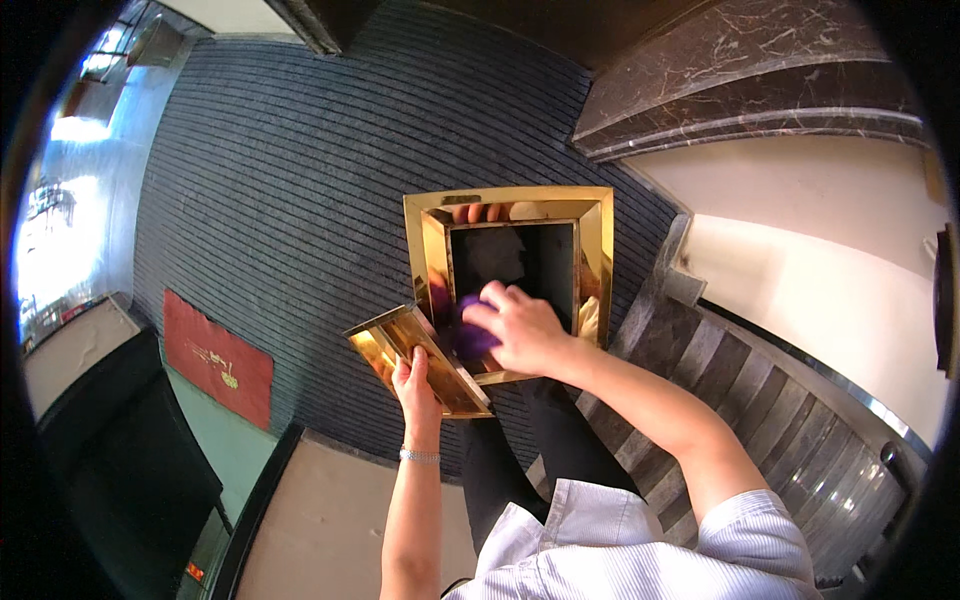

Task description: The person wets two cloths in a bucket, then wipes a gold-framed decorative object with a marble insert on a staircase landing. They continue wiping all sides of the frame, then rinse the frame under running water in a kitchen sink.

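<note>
In front of me a square, polished gold-coloured metal bin point(598, 255) stands on the carpet, its top opening dark inside. Pale, crumpled material point(496, 253) shows in the opening. My left hand point(418, 386) grips a gold-coloured metal panel point(379, 341), probably a lid or ashtray top, tilted at the bin's near left corner. The thumb lies across its face. Bunched in my right hand point(529, 334) is a purple cloth point(472, 337), held over the near left part of the opening, close to the panel's edge. My palm hides part of the cloth.
Ribbed dark carpet point(300, 165) surrounds the bin. A dark marble ledge point(720, 97) and a pale wall point(810, 247) bound the right side, above striped flooring point(720, 360). A red sheet or mat point(217, 360) lies left, near a black panel point(120, 457).
</note>
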`<action>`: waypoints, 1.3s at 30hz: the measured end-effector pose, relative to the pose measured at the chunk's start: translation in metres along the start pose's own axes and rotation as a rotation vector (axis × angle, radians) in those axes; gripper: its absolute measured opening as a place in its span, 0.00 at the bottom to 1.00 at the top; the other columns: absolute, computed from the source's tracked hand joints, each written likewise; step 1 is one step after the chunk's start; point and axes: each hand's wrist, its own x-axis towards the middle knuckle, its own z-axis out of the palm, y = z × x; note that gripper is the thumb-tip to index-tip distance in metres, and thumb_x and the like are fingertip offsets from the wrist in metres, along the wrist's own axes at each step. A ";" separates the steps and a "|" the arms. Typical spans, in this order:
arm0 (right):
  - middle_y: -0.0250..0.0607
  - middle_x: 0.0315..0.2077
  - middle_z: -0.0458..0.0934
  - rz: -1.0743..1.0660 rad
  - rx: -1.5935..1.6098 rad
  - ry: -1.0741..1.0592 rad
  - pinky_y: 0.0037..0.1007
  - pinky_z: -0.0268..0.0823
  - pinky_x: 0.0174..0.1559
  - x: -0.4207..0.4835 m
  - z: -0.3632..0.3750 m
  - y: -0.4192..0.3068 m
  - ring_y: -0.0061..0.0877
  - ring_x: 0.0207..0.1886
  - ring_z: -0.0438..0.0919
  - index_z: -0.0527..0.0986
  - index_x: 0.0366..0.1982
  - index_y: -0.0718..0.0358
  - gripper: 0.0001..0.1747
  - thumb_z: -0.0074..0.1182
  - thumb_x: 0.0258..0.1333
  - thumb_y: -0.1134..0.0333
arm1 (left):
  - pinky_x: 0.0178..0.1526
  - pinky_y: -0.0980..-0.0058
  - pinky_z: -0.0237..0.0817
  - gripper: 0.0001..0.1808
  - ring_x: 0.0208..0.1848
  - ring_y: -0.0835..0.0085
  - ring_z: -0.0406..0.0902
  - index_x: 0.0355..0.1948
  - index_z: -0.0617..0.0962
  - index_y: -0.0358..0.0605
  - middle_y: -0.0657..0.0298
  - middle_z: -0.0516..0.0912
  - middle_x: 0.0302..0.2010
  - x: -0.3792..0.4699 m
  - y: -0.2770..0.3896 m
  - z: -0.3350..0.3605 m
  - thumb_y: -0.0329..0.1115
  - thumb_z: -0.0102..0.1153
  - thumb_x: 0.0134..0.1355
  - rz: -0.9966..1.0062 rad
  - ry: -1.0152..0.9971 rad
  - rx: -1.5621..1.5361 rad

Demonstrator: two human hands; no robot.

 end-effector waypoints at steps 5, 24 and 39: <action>0.43 0.52 0.64 -0.085 -0.116 0.415 0.44 0.62 0.55 0.064 -0.038 -0.016 0.43 0.54 0.65 0.73 0.48 0.55 0.29 0.61 0.37 0.74 | 0.44 0.81 0.63 0.06 0.38 0.81 0.72 0.38 0.75 0.40 0.68 0.78 0.37 -0.006 0.000 0.006 0.32 0.52 0.64 0.015 0.079 -0.107; 0.31 0.45 0.72 -0.656 -0.583 0.080 0.42 0.62 0.54 0.083 -0.042 0.010 0.33 0.54 0.66 0.79 0.31 0.52 0.11 0.59 0.39 0.71 | 0.46 0.75 0.67 0.15 0.45 0.74 0.74 0.50 0.72 0.40 0.63 0.79 0.44 -0.030 0.018 -0.028 0.34 0.53 0.63 0.106 0.114 -0.217; 0.40 0.52 0.65 0.092 -0.140 -0.076 0.40 0.67 0.53 -0.070 -0.063 0.089 0.44 0.53 0.64 0.76 0.41 0.53 0.23 0.57 0.35 0.73 | 0.48 0.74 0.65 0.14 0.47 0.75 0.73 0.46 0.75 0.41 0.65 0.79 0.43 -0.079 0.022 -0.076 0.36 0.54 0.62 0.082 0.235 -0.041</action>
